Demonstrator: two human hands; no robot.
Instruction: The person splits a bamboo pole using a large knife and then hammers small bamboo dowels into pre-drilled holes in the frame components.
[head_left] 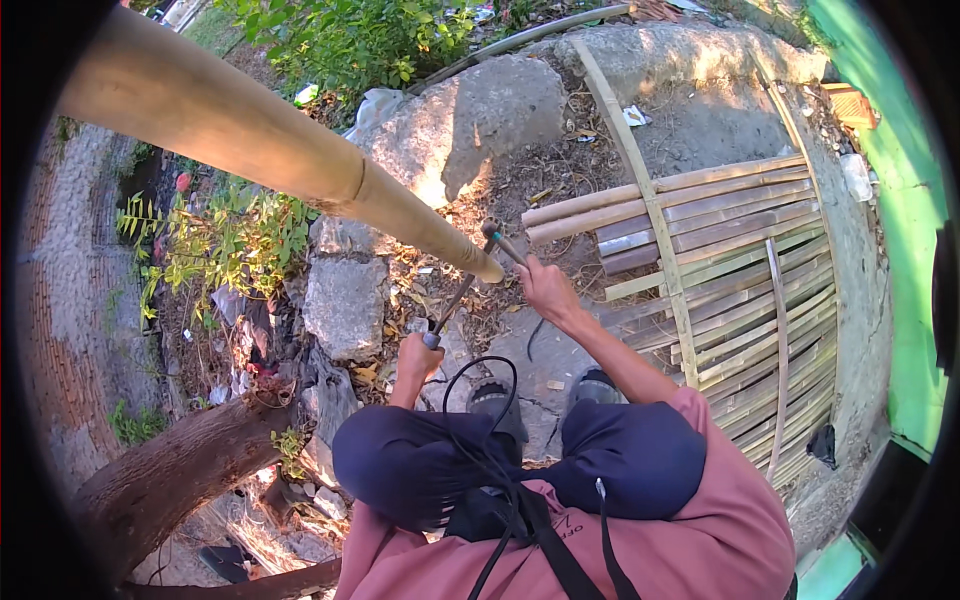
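A thick bamboo pole (270, 145) slants down from the upper left, its near end in front of my hands. My left hand (415, 360) is closed around the grey handle of a narrow, dark metal-bladed tool (455, 303), whose far part reaches up beside the pole's end; its exact kind is unclear. My right hand (549, 293) grips a hammer (511, 248), the head just above the pole's end, next to the tool's tip. Whether hammer and tool touch, I cannot tell.
A rack of bamboo strips and poles (740, 250) lies to the right. Concrete blocks (345, 308) and a large rock (490, 120) stand left and ahead. A tree trunk (190, 470) leans at lower left. A green wall (895, 180) borders the right. A black cord (470, 360) hangs before me.
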